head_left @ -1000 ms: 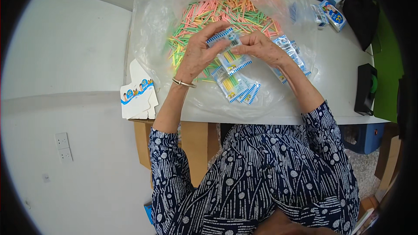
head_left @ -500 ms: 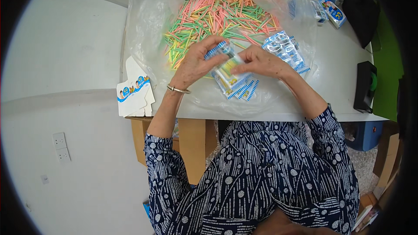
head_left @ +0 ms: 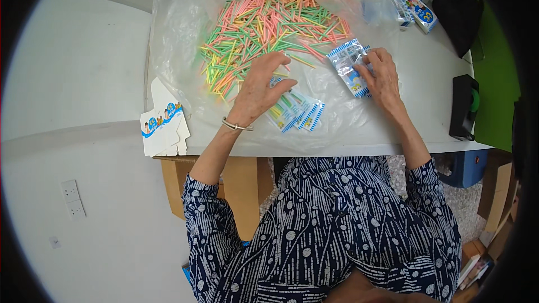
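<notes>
A heap of thin pink, green, yellow and orange sticks (head_left: 275,22) lies on a clear plastic sheet or bag (head_left: 179,39) spread over the table. My left hand (head_left: 259,87) hovers by the heap's near edge, thumb and fingers apart, nothing held. Just below it, several flat see-through packets with blue-striped ends (head_left: 297,113) lie overlapped, coloured sticks showing inside. To the right, my right hand (head_left: 383,76) has its thumb and fingers closed on a silvery blue-and-white packet (head_left: 349,67) at the pile there. Its fingers partly cover that pile.
Flattened white printed cartons (head_left: 164,126) lie at the table's left edge. At the back right are small blue-and-white boxes (head_left: 420,14) and a black bag (head_left: 459,11). A black tape dispenser (head_left: 464,106) stands at the right edge. Below the table is a cardboard box (head_left: 241,191).
The filled packet that both hands held now lies with the overlapped packets. My left hand has opened; my right hand has moved right to the silvery packets. The view has shifted slightly.
</notes>
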Tool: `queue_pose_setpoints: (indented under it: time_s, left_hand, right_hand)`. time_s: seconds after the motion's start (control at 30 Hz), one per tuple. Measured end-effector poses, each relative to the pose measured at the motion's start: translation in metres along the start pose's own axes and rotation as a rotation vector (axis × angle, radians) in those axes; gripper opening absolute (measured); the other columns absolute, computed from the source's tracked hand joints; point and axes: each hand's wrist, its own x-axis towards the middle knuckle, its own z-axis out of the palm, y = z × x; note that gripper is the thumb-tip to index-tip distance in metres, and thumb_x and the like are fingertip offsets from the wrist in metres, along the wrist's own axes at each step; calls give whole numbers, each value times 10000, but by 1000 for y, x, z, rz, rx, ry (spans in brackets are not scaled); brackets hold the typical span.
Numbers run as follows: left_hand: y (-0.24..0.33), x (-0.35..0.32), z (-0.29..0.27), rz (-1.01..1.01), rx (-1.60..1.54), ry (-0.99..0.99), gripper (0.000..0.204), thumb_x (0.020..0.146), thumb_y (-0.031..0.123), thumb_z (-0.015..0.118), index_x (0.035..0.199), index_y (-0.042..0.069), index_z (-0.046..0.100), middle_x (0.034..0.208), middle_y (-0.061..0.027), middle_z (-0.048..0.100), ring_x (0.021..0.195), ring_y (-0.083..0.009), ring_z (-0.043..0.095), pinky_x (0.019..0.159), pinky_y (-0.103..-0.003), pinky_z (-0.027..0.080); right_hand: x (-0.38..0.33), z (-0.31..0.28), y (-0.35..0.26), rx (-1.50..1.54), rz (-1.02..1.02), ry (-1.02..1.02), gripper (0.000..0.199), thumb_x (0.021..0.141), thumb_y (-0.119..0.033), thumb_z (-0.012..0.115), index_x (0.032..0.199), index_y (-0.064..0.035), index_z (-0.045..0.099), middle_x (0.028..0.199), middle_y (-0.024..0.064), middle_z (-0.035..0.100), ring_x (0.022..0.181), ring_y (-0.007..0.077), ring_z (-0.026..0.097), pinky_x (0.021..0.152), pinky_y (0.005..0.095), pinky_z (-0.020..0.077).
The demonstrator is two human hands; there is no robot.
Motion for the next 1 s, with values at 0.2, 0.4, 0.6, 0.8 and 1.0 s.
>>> queue_pose_setpoints:
  time_s: [0.2, 0.4, 0.6, 0.8, 1.0]
  left_hand:
    - [12, 39, 25, 153, 3, 94, 397, 793, 228, 729, 1125, 52, 601, 1154, -108, 600, 1120, -276, 532, 950, -370, 417]
    - [32, 61, 43, 145, -102, 178, 339, 778, 238, 743, 1041, 47, 646, 1063, -95, 636, 1059, -263, 561, 908, -367, 438]
    - [36, 56, 34, 35, -139, 8, 242, 812, 177, 704, 984, 10, 664, 869, -87, 654, 816, -184, 605, 739, -296, 470]
    - [29, 35, 35, -21, -300, 184, 178, 852, 121, 655, 989, 8, 665, 817, -78, 665, 719, -118, 589, 660, -268, 460]
    - [25, 24, 31, -47, -323, 230, 164, 861, 83, 626, 1003, 10, 662, 815, -74, 662, 707, -114, 579, 655, -267, 461]
  right_hand:
    - [4, 0, 6, 36, -53, 57, 116, 804, -66, 658, 877, -17, 582, 984, 127, 568, 938, 318, 544, 801, 398, 432]
    - [5, -21, -29, -52, -291, 252, 179, 771, -5, 671, 932, -38, 600, 1031, 128, 582, 927, 305, 561, 790, 398, 424]
    - [9, -19, -44, 446, -105, 5, 249, 810, -16, 665, 1036, -13, 560, 1015, 74, 616, 850, 171, 592, 729, 296, 447]
    - [18, -9, -58, 1025, 290, -285, 131, 873, -83, 635, 974, -8, 598, 890, -8, 615, 761, 37, 546, 662, 186, 416]
    - [25, -6, -66, 929, 265, -382, 157, 882, -154, 640, 899, 0, 663, 716, -49, 565, 662, 26, 464, 592, 190, 352]
